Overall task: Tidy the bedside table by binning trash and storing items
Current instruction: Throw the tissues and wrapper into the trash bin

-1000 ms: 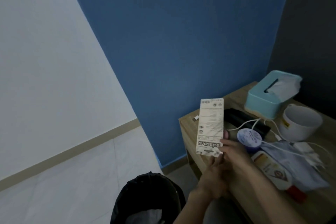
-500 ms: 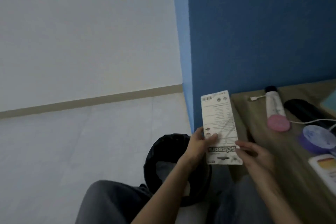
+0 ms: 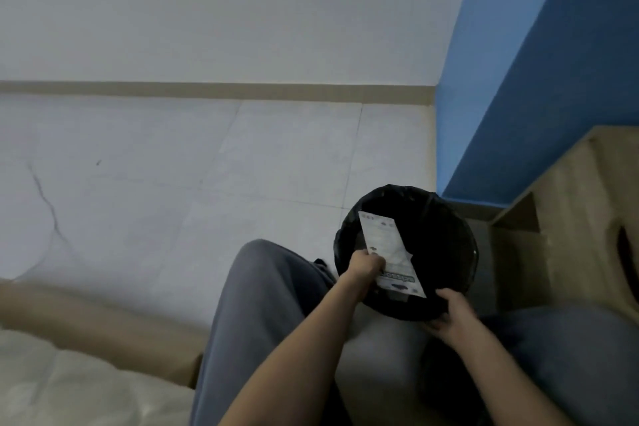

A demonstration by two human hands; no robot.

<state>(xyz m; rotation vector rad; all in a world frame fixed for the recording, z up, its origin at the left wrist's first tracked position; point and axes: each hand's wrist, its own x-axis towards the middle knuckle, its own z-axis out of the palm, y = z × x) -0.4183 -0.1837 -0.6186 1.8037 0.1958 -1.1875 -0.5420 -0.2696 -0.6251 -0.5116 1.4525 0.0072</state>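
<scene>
The only writing stands on the white card point(image 3: 384, 238) over the bin point(image 3: 449, 232). Near its lower end runs a dark band with pale letters, upside down to the camera and blurred; it seems to read "scissors", though not every letter is sure. Above the band lie rows of fine print and small round marks near the far edge, all too small to read. The left hand point(image 3: 366, 264) covers part of the print.

Left hand point(image 3: 366, 266), right hand point(image 3: 451, 314): fingers point(image 3: 376, 261) curled.
</scene>
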